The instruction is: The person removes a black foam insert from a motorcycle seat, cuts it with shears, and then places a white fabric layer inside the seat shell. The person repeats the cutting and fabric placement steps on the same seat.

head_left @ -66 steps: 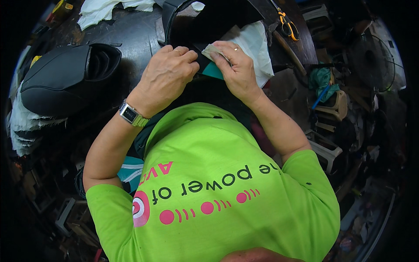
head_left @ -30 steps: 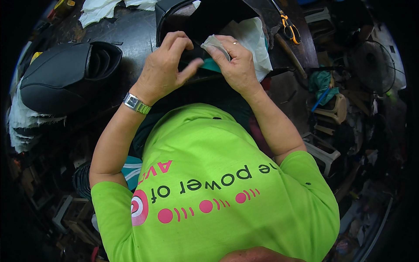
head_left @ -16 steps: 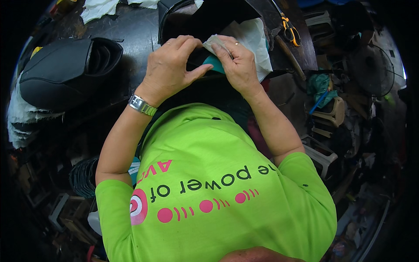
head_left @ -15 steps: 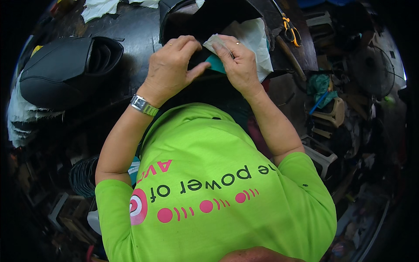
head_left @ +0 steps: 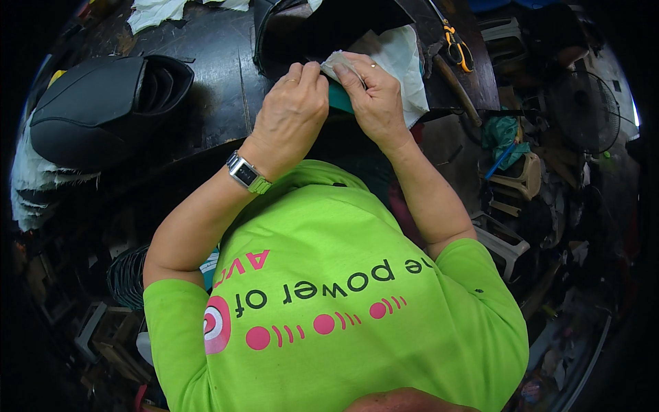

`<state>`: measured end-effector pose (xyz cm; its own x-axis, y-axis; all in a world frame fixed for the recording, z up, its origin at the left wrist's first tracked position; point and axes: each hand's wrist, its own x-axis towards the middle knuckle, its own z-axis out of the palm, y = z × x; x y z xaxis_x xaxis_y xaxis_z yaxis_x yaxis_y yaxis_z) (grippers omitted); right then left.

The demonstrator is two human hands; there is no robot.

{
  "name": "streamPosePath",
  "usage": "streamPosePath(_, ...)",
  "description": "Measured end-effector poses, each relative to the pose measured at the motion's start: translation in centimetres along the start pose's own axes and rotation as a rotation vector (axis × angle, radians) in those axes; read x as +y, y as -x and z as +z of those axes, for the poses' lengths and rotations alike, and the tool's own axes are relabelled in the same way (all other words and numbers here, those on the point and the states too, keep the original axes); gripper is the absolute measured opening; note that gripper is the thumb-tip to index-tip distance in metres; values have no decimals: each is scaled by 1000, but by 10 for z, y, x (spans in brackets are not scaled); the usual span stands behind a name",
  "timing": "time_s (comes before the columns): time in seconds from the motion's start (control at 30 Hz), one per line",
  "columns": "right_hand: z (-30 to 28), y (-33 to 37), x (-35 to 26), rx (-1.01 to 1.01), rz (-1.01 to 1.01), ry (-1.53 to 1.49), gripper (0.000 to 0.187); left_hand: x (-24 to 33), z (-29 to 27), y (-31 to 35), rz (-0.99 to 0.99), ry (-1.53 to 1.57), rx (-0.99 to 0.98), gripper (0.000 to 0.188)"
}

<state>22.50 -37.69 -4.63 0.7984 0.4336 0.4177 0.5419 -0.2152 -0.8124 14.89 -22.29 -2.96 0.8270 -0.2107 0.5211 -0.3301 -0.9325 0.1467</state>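
Note:
My right hand point(head_left: 376, 101) pinches a small crumpled, pale translucent piece point(head_left: 336, 63) between thumb and fingers. Close beside it, my left hand point(head_left: 291, 103) is closed with its fingers curled inward; what they grip, if anything, is hidden. Both hands are at the near edge of a black leather-like piece point(head_left: 343, 29) that stands partly open on the table. A teal patch point(head_left: 339, 98) shows between the hands, below the pale piece. White cloth point(head_left: 406, 62) lies under and beside the black piece, to the right.
Nested black moulded pieces point(head_left: 89, 110) rest on the dark table point(head_left: 213, 69) at left, over frayed white cloth point(head_left: 34, 168). Scissors with orange-and-black handles point(head_left: 460, 55) and a hammer point(head_left: 456, 89) lie at right. Beyond the table are plastic stools point(head_left: 504, 244) and a fan point(head_left: 587, 113).
My left hand has moved right and its fingers have closed, with the wrist turning. The right hand stays nearly in place with the pale piece.

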Motion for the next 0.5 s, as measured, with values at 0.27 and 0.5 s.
streamPosePath(0.27,-12,4,-3,-187,-53,87,36,-51,-12,-13,-444,504,34,18)
streamPosePath(0.5,-16,7,-10,-309,-78,168,47,-65,-6,-14,-667,696,-84,25)
